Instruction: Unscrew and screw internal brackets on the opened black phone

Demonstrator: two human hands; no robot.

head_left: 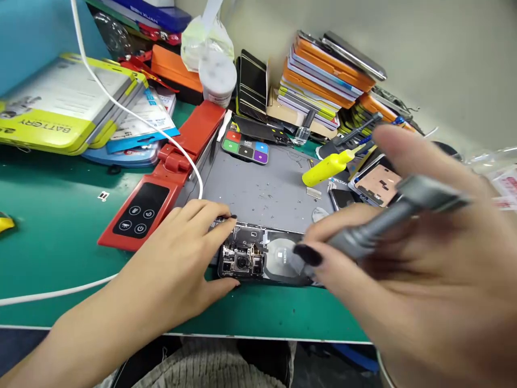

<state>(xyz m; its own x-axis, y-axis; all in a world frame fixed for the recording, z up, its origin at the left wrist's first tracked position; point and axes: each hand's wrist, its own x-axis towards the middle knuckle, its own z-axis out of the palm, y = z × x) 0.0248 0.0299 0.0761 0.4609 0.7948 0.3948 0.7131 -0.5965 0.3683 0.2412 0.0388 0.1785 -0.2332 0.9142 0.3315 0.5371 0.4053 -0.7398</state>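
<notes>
Where the grey mat (262, 186) meets the bare green near edge of the table (291, 312), an opened phone (242, 263) lies lengthwise along that edge, its insides facing up, camera end to the left. Left hand (194, 242) spans this end, fingers along the far rim, thumb against the near side: clamped on the phone, presumably to stop it sliding. Right hand (407, 258) hangs over the other end, thumb and forefinger pinched together on a grey tool (359, 237) whose thick head leans back over the palm, likely for fine control at the low end. That tip is lost in blur behind the thumb; cannot tell whether it touches the phone. Multicoloured tray (245, 148) sits toward the mat's far edge, yellow bottle (325, 170) toward its right, both probably parked within reach. Red device (139, 210) borders the mat's left edge. Battery packs (64, 108) fill the table's far left corner; stacked boxes (323, 75) line the far edge, seemingly leaving the near strip for handwork.
</notes>
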